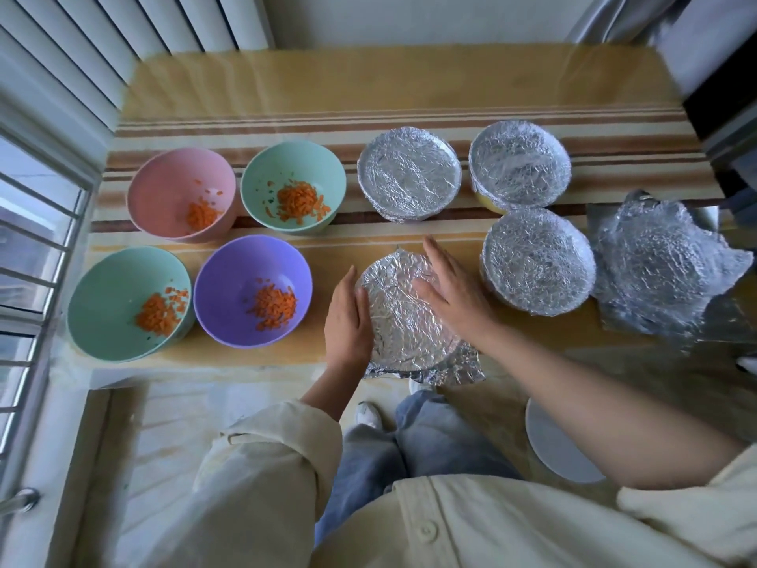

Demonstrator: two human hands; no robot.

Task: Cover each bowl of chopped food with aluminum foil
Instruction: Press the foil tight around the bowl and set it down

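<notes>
**Fourth bowl half-sealed at the front edge**

We had the foil sheet [409, 321] draped over a bowl at the middle of the tabletop's [368, 88] front edge, the bowl itself almost wholly hidden beneath it. Our left hand [346, 321] lay flat against the sheet's left side, fingers straight, gripping nothing. Our right hand [448, 284] pressed open-palmed on top, also holding nothing. The sheet's near corners flared loose below the rim.

Three covered bowls [409, 178] sat toward the right, with spare foil [663, 272] at the right edge. Toward the left, four bowls of chopped carrot stood uncovered: a pink bowl [164, 178] and a green bowl [303, 161] behind, a second green bowl [106, 289] and a purple bowl [233, 272] in front.

We judged three risks. Too much downward pressure could tear the crinkled foil or sag it into the food. A sideways shove from the left hand could slide the bowl off the nearby front edge. Untucked, the loose flaps would let the cover lift.
</notes>
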